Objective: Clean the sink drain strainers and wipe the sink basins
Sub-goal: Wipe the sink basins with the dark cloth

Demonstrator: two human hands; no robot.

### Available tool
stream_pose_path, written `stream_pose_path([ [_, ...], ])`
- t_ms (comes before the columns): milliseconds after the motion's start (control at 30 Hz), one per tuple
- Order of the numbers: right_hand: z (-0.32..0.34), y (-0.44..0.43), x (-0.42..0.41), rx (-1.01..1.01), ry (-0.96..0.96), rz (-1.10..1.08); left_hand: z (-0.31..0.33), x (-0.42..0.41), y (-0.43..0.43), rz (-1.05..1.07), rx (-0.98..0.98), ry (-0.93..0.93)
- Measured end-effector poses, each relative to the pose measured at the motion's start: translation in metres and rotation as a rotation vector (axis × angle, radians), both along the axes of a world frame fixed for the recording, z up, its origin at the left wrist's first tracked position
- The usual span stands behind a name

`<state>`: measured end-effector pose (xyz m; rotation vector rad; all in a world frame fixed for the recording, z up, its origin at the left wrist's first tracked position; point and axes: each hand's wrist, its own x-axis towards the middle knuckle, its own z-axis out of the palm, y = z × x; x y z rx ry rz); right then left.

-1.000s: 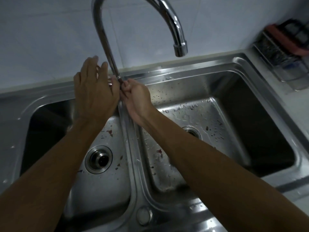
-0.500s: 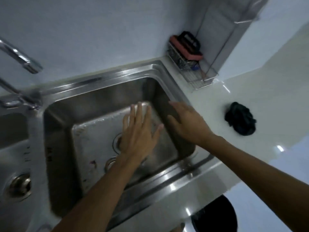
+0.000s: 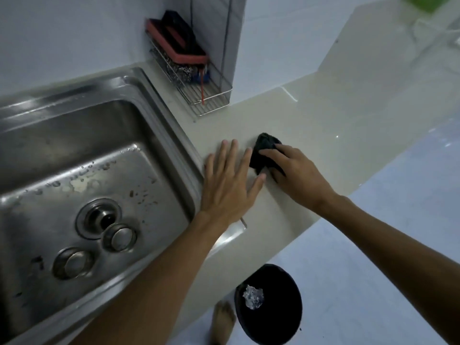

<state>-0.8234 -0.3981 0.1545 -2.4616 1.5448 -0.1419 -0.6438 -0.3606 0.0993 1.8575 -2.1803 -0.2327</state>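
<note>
The steel sink basin (image 3: pixel 154 135) fills the left half of the view, speckled with water drops and dark spots. Its drain hole (image 3: pixel 99 217) is open, and two round metal strainers (image 3: pixel 119 237) (image 3: pixel 73 263) lie loose on the basin floor beside it. On the beige counter to the right of the sink lies a crumpled dark cloth (image 3: pixel 263 150). My right hand (image 3: pixel 296 175) covers it with fingers closing over it. My left hand (image 3: pixel 229 183) hovers flat with fingers spread, just left of the cloth at the sink's right rim.
A wire rack (image 3: pixel 206 93) against the wall holds a red-and-black scrubber (image 3: pixel 176 43) and steel wool. Below the counter edge stands a black bin (image 3: pixel 268 302) with crumpled foil inside, next to a bare foot (image 3: pixel 222 322). Something green (image 3: pixel 425 3) sits at the far right.
The view swung right from the faucet to the counter. Both hands left the faucet, crossed the right basin, and my right hand came down on the dark cloth.
</note>
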Motion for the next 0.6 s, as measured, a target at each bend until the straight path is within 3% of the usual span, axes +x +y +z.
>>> stream_pose_path([
  [133,0.011,-0.001,0.022,-0.104,-0.196,0.015,0.006,0.021,0.010,0.044,-0.017,0.068],
  [300,0.026,0.020,0.121,-0.098,-0.329,0.270,0.008,0.113,0.046,0.272,0.011,0.049],
  [467,-0.013,0.027,0.226,0.047,-0.223,0.500,-0.003,0.241,0.112,0.461,0.046,-0.114],
  [600,-0.087,0.007,0.285,0.289,0.100,0.476,-0.012,0.350,0.158,0.602,0.085,-0.195],
])
